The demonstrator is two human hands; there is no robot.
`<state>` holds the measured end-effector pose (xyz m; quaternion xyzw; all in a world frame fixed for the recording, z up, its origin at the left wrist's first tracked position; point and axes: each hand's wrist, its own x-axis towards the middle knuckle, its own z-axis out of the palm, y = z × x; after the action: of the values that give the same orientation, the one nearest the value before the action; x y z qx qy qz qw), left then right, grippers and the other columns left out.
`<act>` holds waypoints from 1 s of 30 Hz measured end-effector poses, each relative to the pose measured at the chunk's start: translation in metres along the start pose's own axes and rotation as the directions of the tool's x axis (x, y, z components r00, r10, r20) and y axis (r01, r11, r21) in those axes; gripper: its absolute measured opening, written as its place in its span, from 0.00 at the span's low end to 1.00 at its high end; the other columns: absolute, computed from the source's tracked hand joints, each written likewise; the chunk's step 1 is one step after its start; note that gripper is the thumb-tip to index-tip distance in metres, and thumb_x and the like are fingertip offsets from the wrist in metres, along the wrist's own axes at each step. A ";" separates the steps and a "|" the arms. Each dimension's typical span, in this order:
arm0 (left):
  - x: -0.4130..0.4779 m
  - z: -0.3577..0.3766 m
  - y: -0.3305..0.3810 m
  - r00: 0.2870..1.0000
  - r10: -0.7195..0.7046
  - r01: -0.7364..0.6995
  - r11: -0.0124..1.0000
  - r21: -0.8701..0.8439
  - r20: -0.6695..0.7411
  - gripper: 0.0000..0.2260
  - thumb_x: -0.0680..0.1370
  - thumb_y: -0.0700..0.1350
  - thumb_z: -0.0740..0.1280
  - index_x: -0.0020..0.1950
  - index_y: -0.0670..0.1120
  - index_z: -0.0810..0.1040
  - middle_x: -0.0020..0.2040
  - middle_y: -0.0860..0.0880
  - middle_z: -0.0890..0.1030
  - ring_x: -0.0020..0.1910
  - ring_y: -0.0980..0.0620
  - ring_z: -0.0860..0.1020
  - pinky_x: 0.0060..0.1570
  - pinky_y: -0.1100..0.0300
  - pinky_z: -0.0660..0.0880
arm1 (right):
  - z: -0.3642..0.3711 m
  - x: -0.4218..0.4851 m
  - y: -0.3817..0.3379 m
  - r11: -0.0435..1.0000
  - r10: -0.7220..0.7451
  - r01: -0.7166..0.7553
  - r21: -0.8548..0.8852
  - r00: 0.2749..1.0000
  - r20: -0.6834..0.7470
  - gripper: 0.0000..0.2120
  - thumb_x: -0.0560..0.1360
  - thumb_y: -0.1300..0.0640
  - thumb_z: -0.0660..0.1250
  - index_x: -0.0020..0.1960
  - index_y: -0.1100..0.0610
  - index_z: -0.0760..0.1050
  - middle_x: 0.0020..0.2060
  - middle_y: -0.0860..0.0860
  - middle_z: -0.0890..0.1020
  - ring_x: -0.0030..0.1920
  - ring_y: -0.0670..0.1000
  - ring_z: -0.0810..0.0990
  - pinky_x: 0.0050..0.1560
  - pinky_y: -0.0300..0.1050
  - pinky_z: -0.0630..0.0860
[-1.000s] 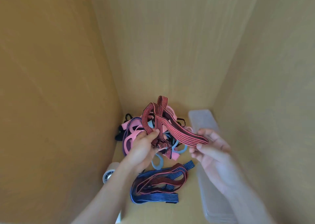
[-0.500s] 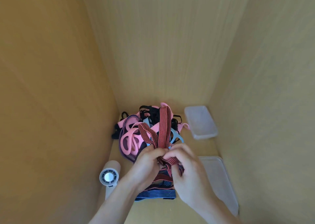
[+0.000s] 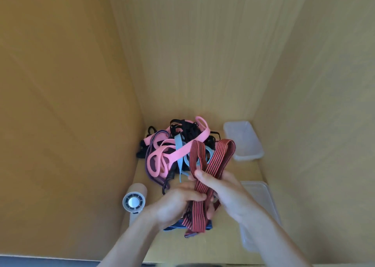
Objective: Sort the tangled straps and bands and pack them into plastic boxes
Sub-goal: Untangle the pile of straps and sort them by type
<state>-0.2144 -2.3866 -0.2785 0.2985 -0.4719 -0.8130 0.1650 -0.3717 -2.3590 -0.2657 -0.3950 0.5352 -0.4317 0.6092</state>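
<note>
The light was soft, paler on the right wall (image 3: 314,84) than the left wall (image 3: 50,84). My left hand (image 3: 176,204) and right hand (image 3: 231,191) looked slightly blurred, and the edges curved.

Red-striped strap (image 3: 221,158) looped upright before tangled pink, black, blue pile (image 3: 174,155); clear box (image 3: 250,157) right

We grip one red-and-black striped band (image 3: 220,159) with both hands: left hand (image 3: 178,203) low on it, right hand (image 3: 225,193) higher, two loops standing up above the fingers. Behind lies a tangled pile (image 3: 172,151) of pink, black, light-blue and purple bands. A blue striped band (image 3: 174,227) lies on the surface (image 3: 223,244) under our hands. Clear plastic box (image 3: 246,157) back right, a flatter clear plastic piece (image 3: 261,197) nearer. Small white fan (image 3: 134,201) left.
</note>
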 end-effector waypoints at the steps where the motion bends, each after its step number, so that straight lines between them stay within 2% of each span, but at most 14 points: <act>1: 0.000 0.001 -0.004 0.999 -0.022 0.022 1.000 0.010 0.024 0.06 0.76 0.41 0.63 0.48 0.42 0.79 0.39 0.37 0.81 0.39 0.42 0.79 0.48 0.49 0.73 | 0.005 0.004 0.002 0.999 0.041 -0.038 0.039 0.997 -0.062 0.14 0.65 0.44 0.75 0.44 0.52 0.85 0.44 0.56 0.87 0.41 0.53 0.83 0.29 0.46 0.72; 3: -0.002 0.002 -0.014 0.996 -0.067 0.067 0.998 0.010 0.061 0.08 0.77 0.41 0.63 0.50 0.41 0.80 0.42 0.36 0.82 0.42 0.41 0.80 0.54 0.46 0.72 | 0.010 0.012 0.007 0.983 0.135 -0.111 0.149 0.977 -0.163 0.07 0.65 0.53 0.77 0.36 0.56 0.83 0.34 0.55 0.83 0.34 0.53 0.82 0.32 0.47 0.71; 6: -0.010 0.001 -0.026 0.988 -0.106 0.106 0.994 0.002 0.109 0.11 0.79 0.42 0.63 0.55 0.37 0.78 0.44 0.36 0.83 0.44 0.42 0.82 0.50 0.55 0.76 | 0.012 0.020 0.011 0.936 0.147 -0.060 0.348 0.963 -0.228 0.07 0.72 0.66 0.74 0.41 0.60 0.76 0.26 0.52 0.74 0.27 0.50 0.75 0.36 0.47 0.76; 10: -0.024 -0.002 -0.033 0.992 -0.122 0.118 0.976 0.185 0.013 0.16 0.81 0.49 0.62 0.56 0.36 0.79 0.49 0.37 0.84 0.50 0.45 0.81 0.55 0.57 0.76 | 0.015 0.024 0.014 0.900 0.134 -0.001 0.435 0.952 -0.276 0.08 0.77 0.59 0.73 0.44 0.59 0.74 0.24 0.51 0.68 0.24 0.49 0.68 0.32 0.44 0.74; 12: -0.030 -0.007 -0.031 0.992 -0.125 0.123 0.955 0.269 -0.010 0.17 0.82 0.53 0.61 0.54 0.39 0.78 0.48 0.39 0.84 0.44 0.50 0.81 0.47 0.61 0.76 | 0.013 0.025 0.018 0.889 0.138 0.037 0.457 0.929 -0.343 0.10 0.78 0.56 0.72 0.46 0.60 0.73 0.24 0.51 0.69 0.24 0.49 0.68 0.33 0.46 0.74; 14: -0.034 -0.014 -0.028 0.991 -0.119 0.131 0.943 0.305 -0.059 0.16 0.82 0.54 0.62 0.50 0.42 0.77 0.41 0.45 0.84 0.38 0.52 0.80 0.40 0.64 0.73 | 0.010 0.026 0.023 0.881 0.123 0.079 0.467 0.913 -0.388 0.10 0.79 0.55 0.70 0.48 0.61 0.72 0.25 0.50 0.68 0.25 0.49 0.69 0.35 0.46 0.72; 16: -0.036 -0.024 -0.028 0.985 -0.105 0.147 0.931 0.334 -0.140 0.13 0.84 0.53 0.61 0.49 0.44 0.76 0.34 0.51 0.82 0.40 0.52 0.82 0.40 0.67 0.73 | 0.005 0.026 0.030 0.907 0.070 0.119 0.403 0.904 -0.423 0.11 0.81 0.53 0.68 0.44 0.59 0.73 0.26 0.50 0.69 0.27 0.50 0.71 0.36 0.47 0.73; 17: -0.036 -0.028 -0.030 0.980 -0.095 0.152 0.923 0.353 -0.173 0.12 0.85 0.52 0.61 0.51 0.45 0.76 0.32 0.51 0.81 0.40 0.51 0.82 0.42 0.66 0.73 | 0.003 0.025 0.034 0.933 0.046 0.118 0.339 0.897 -0.440 0.12 0.81 0.52 0.68 0.42 0.57 0.74 0.26 0.51 0.71 0.29 0.50 0.73 0.38 0.47 0.73; 19: -0.034 -0.036 -0.035 0.971 -0.063 0.151 0.911 0.384 -0.233 0.10 0.85 0.51 0.61 0.57 0.46 0.75 0.33 0.47 0.79 0.36 0.50 0.78 0.42 0.59 0.74 | -0.002 0.023 0.043 0.987 0.001 0.074 0.139 0.878 -0.479 0.15 0.81 0.47 0.67 0.40 0.56 0.76 0.30 0.51 0.78 0.34 0.52 0.78 0.42 0.47 0.74; 21: -0.031 -0.043 -0.037 0.954 -0.005 0.144 0.884 0.445 -0.299 0.09 0.85 0.52 0.61 0.61 0.49 0.73 0.36 0.50 0.78 0.36 0.52 0.75 0.41 0.55 0.73 | -0.009 0.020 0.051 0.999 -0.035 0.026 -0.026 0.869 -0.494 0.13 0.80 0.43 0.66 0.43 0.52 0.78 0.34 0.47 0.84 0.38 0.49 0.83 0.41 0.40 0.75; 22: -0.028 -0.046 -0.036 0.945 0.040 0.138 0.852 0.506 -0.324 0.08 0.84 0.53 0.61 0.61 0.52 0.73 0.40 0.52 0.80 0.38 0.53 0.77 0.43 0.55 0.74 | -0.012 0.018 0.054 0.999 -0.037 0.015 -0.049 0.875 -0.482 0.11 0.80 0.44 0.66 0.44 0.47 0.79 0.35 0.43 0.84 0.37 0.44 0.83 0.39 0.36 0.75; 24: -0.022 -0.051 -0.034 0.930 0.146 0.130 0.727 0.675 -0.337 0.07 0.84 0.56 0.60 0.60 0.57 0.71 0.50 0.55 0.81 0.49 0.55 0.80 0.52 0.55 0.77 | -0.017 0.017 0.061 0.994 -0.051 0.002 -0.107 0.887 -0.458 0.12 0.82 0.47 0.64 0.41 0.42 0.80 0.33 0.39 0.83 0.36 0.40 0.81 0.39 0.37 0.74; 27: -0.011 -0.051 -0.036 0.913 0.284 0.132 0.473 0.871 -0.293 0.09 0.84 0.54 0.58 0.64 0.56 0.70 0.58 0.54 0.76 0.58 0.53 0.75 0.57 0.55 0.73 | -0.023 0.013 0.069 0.977 -0.058 -0.049 -0.206 0.872 -0.485 0.09 0.82 0.48 0.64 0.45 0.48 0.78 0.36 0.41 0.84 0.43 0.45 0.82 0.43 0.41 0.71; 30: -0.005 -0.053 -0.051 0.919 0.295 0.149 0.350 0.925 -0.260 0.14 0.85 0.51 0.57 0.70 0.50 0.69 0.66 0.52 0.71 0.64 0.50 0.72 0.62 0.51 0.72 | -0.027 0.011 0.081 0.963 -0.039 -0.096 -0.253 0.875 -0.482 0.07 0.79 0.49 0.68 0.47 0.52 0.77 0.40 0.47 0.86 0.46 0.50 0.84 0.47 0.46 0.76</act>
<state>-0.1757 -2.3939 -0.3415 0.4694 -0.8198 -0.3148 0.0917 -0.3898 -2.3446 -0.3491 -0.3458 0.7295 -0.4307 0.4034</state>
